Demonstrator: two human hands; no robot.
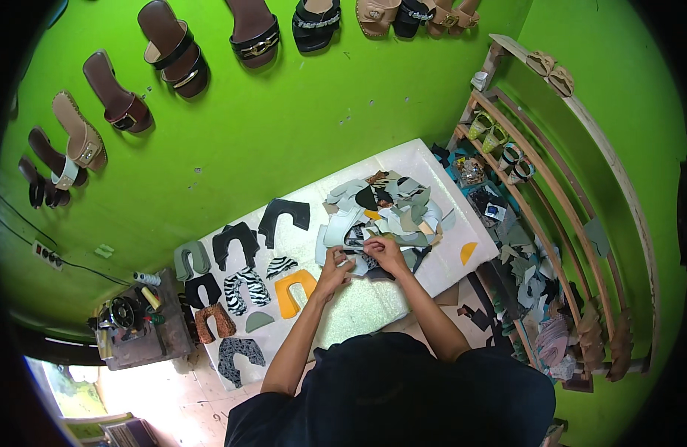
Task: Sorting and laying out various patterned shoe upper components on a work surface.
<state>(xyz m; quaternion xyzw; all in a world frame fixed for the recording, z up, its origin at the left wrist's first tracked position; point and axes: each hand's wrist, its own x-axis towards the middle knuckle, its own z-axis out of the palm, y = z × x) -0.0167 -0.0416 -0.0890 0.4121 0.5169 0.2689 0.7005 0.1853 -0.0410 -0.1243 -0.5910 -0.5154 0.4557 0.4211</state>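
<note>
Both hands work at the near side of a heap of cut scraps [407, 212] in white, grey, sage and other colours on a pale table [373, 305]. My left hand [334, 273] has its fingers curled in by a pale blue-grey piece [342, 226]. My right hand [386, 254], fingertips drawn together, sits just right of it over dark patterned scraps. What either hand pinches is too small to make out. Left of my left hand lie a yellow U-shaped piece [295, 292], a small zebra-print scrap [281, 266] and a black U-shaped piece [284, 219].
More U-shaped pieces, including zebra-print [246, 290] and brown spotted [214, 322], lie at the table's left. A yellow half-round [469, 253] rests near its right edge. A sewing machine [122, 313] stands at left, a wooden rack [556, 167] at right. Sandals [181, 56] hang on the green wall.
</note>
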